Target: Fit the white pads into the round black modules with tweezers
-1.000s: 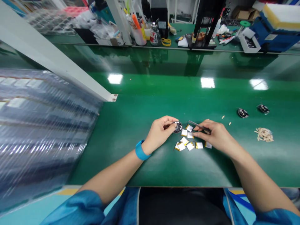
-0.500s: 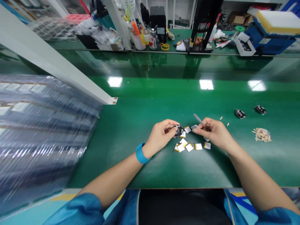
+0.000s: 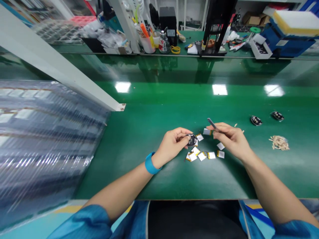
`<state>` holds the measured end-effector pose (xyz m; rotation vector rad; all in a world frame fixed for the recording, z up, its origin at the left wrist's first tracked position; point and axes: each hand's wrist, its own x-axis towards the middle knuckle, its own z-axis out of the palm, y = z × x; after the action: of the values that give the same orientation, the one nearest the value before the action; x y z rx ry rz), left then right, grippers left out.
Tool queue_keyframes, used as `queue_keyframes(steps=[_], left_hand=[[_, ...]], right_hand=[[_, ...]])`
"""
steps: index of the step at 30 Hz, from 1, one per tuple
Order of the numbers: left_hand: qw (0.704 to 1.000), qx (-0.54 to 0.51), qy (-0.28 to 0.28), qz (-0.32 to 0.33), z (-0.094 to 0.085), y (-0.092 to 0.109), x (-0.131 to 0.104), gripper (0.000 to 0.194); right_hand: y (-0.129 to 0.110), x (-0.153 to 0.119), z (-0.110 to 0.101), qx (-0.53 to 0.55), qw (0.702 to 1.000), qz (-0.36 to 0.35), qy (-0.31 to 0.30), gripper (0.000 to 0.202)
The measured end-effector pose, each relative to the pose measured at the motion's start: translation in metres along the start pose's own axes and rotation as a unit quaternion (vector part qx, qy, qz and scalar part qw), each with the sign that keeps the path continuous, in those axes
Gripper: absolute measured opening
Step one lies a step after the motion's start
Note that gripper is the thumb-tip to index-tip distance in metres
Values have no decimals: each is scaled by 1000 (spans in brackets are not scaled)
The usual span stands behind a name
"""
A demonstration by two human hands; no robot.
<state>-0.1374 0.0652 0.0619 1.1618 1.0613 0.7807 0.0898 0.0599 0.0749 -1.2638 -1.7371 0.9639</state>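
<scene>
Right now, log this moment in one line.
left hand: holds round black part; right hand: holds slim tool; white flat pieces: on green bench

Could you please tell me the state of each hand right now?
Left hand: closed, holding a round black part.
Right hand: closed on a slim grey tool; contact with the nearby pouch cell cannot be told.

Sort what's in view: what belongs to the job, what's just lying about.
In the job:
black round part, in the left hand
thin grey tool, in the right hand
yellow-edged white pieces nearby
probably two more round parts

Lying about:
yellow ring
glass bottle
blue bin
</scene>
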Motion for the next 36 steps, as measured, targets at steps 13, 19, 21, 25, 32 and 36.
queue_keyframes(steps=[13, 19, 21, 25, 32, 36], left_hand=[[1000, 1, -8, -9, 1, 1, -2, 18], [1000, 4, -6, -14, 2, 3, -4, 17], [1000, 8, -5, -13, 2, 3, -4, 17], [1000, 16, -11, -8, 2, 3, -4, 18], [999, 32, -16, 1, 3, 1, -4, 20], [999, 41, -19, 1, 3, 0, -4, 20]], right_hand=[[11, 1, -2, -120, 989, -19, 79, 17], [31, 6, -2, -131, 987, 47, 79, 29], [36, 7, -2, -126, 987, 68, 76, 39], [37, 9, -7, -160, 975, 139, 67, 34], [28, 8, -14, -222, 955, 188, 54, 26], [23, 8, -17, -219, 955, 194, 51, 27]])
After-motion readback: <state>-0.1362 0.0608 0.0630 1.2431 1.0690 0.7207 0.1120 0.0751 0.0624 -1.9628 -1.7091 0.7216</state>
